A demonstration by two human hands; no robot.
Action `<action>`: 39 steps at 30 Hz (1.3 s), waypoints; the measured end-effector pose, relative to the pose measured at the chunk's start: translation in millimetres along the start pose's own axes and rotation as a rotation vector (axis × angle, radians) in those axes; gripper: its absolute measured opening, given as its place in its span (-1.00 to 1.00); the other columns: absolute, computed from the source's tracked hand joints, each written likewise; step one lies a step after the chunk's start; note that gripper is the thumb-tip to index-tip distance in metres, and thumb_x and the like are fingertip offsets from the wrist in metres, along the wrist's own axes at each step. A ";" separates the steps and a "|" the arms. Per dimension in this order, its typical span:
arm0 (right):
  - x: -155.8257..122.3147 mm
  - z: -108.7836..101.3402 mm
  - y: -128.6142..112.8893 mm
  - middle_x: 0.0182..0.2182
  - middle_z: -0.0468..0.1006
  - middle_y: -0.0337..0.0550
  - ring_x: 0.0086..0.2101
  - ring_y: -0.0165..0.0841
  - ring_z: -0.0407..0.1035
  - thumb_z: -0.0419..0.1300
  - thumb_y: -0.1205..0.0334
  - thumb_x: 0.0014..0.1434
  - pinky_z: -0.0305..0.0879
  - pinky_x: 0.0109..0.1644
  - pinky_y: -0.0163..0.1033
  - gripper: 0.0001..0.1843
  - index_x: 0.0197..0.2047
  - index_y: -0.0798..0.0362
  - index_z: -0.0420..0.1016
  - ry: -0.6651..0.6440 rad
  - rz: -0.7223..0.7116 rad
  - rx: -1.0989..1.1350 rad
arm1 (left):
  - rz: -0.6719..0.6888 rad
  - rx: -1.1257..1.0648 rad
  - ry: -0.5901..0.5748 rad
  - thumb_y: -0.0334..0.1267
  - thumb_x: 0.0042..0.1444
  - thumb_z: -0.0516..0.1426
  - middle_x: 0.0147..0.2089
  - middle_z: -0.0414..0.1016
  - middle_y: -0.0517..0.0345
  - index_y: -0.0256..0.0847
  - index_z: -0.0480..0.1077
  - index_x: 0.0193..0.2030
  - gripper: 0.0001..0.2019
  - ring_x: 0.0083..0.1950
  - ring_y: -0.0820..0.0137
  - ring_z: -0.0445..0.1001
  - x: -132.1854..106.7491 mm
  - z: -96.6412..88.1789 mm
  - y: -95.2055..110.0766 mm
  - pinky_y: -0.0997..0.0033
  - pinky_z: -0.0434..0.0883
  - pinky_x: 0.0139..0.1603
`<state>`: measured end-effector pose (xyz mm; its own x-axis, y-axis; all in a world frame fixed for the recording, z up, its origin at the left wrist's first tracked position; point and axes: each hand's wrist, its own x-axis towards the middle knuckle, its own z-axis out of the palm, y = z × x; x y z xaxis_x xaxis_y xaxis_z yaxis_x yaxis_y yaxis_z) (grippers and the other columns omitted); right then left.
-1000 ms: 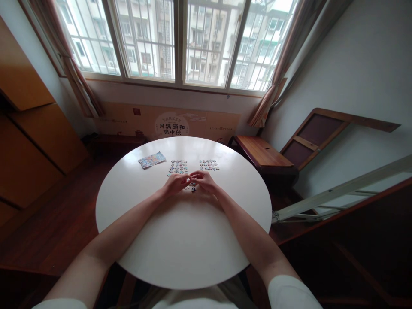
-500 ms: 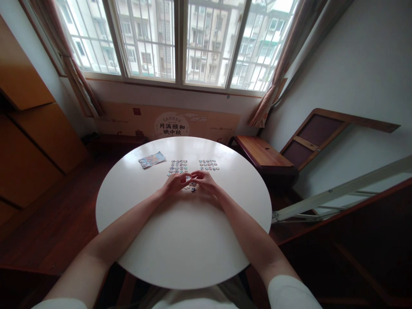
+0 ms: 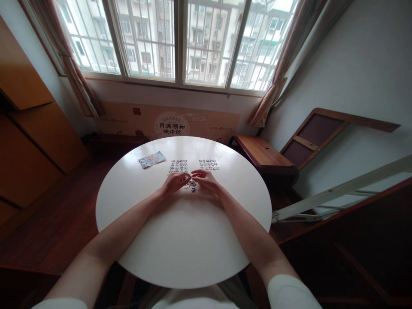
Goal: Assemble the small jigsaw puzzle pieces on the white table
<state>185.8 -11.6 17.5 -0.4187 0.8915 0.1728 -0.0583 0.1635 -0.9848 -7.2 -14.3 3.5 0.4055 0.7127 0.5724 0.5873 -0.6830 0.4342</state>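
White and round, the table [image 3: 183,244] has its twelve o'clock edge toward the barred window [image 3: 180,43]. Just beyond its centre, the left hand [image 3: 174,182] and right hand [image 3: 206,180] curve inward, fingertips nearly meeting; whether they pinch a piece, I cannot tell. A small heap of jigsaw pieces [image 3: 192,183] lies between them, one dark piece [image 3: 193,190] at its six o'clock side. Spread-out pieces form a left block [image 3: 179,164] at twelve and a right block [image 3: 209,165] at one; a colourful printed sheet [image 3: 152,159] lies at eleven.
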 end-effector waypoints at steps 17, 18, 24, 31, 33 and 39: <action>1.1 -1.5 2.4 -0.40 0.56 -0.12 -0.44 -0.38 0.42 0.37 0.12 -0.20 0.35 -0.42 -0.30 -0.57 -0.22 0.10 0.51 0.028 0.020 0.040 | -0.032 -0.059 -0.005 -0.13 0.11 0.09 -0.63 0.36 0.27 -0.21 0.50 -0.25 -0.76 -0.59 0.59 0.27 -0.1 1.5 -2.3 0.63 0.18 -0.51; 1.6 -1.5 3.0 -0.40 0.56 -0.13 -0.43 -0.37 0.42 0.37 0.13 -0.20 0.35 -0.41 -0.29 -0.58 -0.22 0.10 0.51 0.027 0.011 0.040 | -0.033 -0.059 -0.007 -0.13 0.11 0.09 -0.63 0.36 0.27 -0.21 0.50 -0.25 -0.76 -0.58 0.59 0.27 -0.1 1.3 -1.8 0.63 0.18 -0.51; 4.2 -1.1 6.3 -0.42 0.55 -0.14 -0.42 -0.37 0.42 0.38 0.18 -0.22 0.34 -0.40 -0.29 -0.62 -0.27 0.11 0.52 0.036 -0.021 0.060 | -0.016 -0.047 -0.041 -0.19 0.10 0.09 -0.59 0.39 0.26 -0.21 0.50 -0.25 -0.79 -0.57 0.59 0.27 0.0 -1.8 1.7 0.61 0.20 -0.47; 3.2 0.8 4.0 -0.43 0.56 -0.15 -0.43 -0.38 0.41 0.38 0.20 -0.23 0.31 -0.40 -0.30 -0.64 -0.29 0.11 0.52 0.046 -0.018 0.061 | 0.000 -0.031 -0.037 -0.19 0.10 0.09 -0.60 0.38 0.25 -0.21 0.51 -0.28 -0.79 -0.56 0.58 0.28 0.1 -2.3 1.7 0.61 0.19 -0.47; 2.9 1.0 3.7 -0.43 0.56 -0.15 -0.43 -0.39 0.41 0.38 0.20 -0.22 0.31 -0.39 -0.30 -0.64 -0.28 0.11 0.52 0.042 -0.020 0.067 | -0.001 -0.028 -0.037 -0.19 0.10 0.09 -0.60 0.38 0.25 -0.21 0.51 -0.28 -0.80 -0.56 0.58 0.28 0.1 -2.1 1.6 0.61 0.18 -0.48; 3.9 1.1 4.8 -0.44 0.56 -0.14 -0.44 -0.38 0.41 0.38 0.20 -0.24 0.31 -0.41 -0.30 -0.63 -0.30 0.13 0.52 0.037 -0.022 0.084 | 0.014 -0.027 -0.030 -0.20 0.08 0.11 -0.61 0.37 0.28 -0.20 0.50 -0.25 -0.81 -0.58 0.59 0.27 -0.1 -1.7 1.6 0.62 0.18 -0.49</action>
<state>182.8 -7.8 13.5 -0.3832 0.9033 0.1930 -0.1432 0.1484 -0.9785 -7.5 -15.8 5.3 0.4344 0.7075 0.5574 0.5628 -0.6964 0.4453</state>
